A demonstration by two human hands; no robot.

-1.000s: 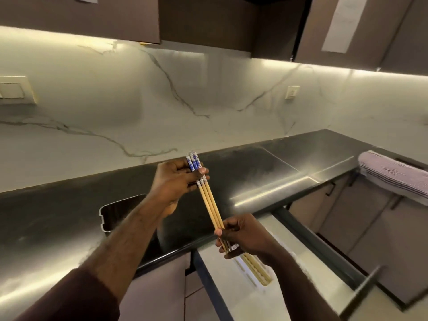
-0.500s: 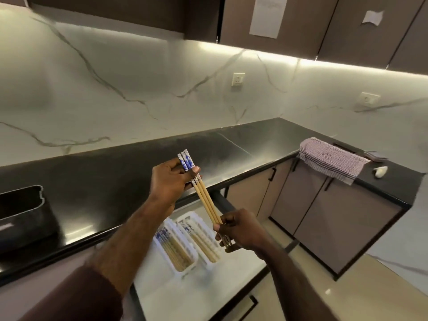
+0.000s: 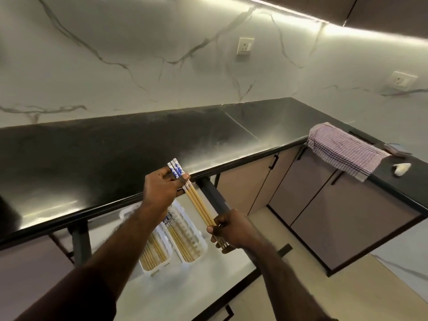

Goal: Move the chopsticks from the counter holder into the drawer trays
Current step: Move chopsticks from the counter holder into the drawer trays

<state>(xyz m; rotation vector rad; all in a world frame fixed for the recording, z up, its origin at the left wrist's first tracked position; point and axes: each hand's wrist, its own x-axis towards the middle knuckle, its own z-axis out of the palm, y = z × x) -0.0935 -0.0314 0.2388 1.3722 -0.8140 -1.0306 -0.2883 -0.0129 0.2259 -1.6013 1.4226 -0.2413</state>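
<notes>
On the head camera, my left hand (image 3: 162, 193) pinches the blue-patterned tops of a small bundle of chopsticks (image 3: 199, 205) while my right hand (image 3: 231, 230) closes round their bare tips. A second ago the bundle hung over the tabletop (image 3: 115, 147); now it sits above the open drawer (image 3: 208, 274), just beside the two white trays (image 3: 185, 239) already holding chopsticks. I judge lowering them in comes next.

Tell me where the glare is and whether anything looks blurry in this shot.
Head view: bright under-cabinet strip light throws streaky glare on the glossy black countertop; wide-angle bends the counter edge; forearms near the bottom smear softly, while the blue-patterned bamboo chopsticks stay fairly sharp.
</notes>
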